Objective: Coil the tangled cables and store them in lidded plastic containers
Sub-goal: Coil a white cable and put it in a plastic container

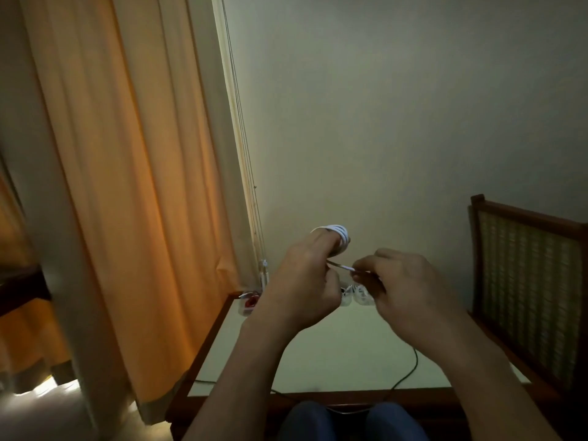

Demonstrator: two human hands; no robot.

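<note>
A white cable [339,234] is wound in loops around the fingers of my left hand [302,281], raised above the table. My right hand [410,284] pinches the cable's free end [345,267] just right of the left hand. Behind my hands, clear plastic containers stand at the table's far edge: one with white cable inside [361,296] and one with something red in it [249,303]. A thin black cable [410,374] trails across the table toward my lap.
The pale table [318,351] has a dark wooden rim. An orange curtain [127,186] hangs on the left. A wooden chair with a woven back [528,281] stands at the right. The wall lies behind the table.
</note>
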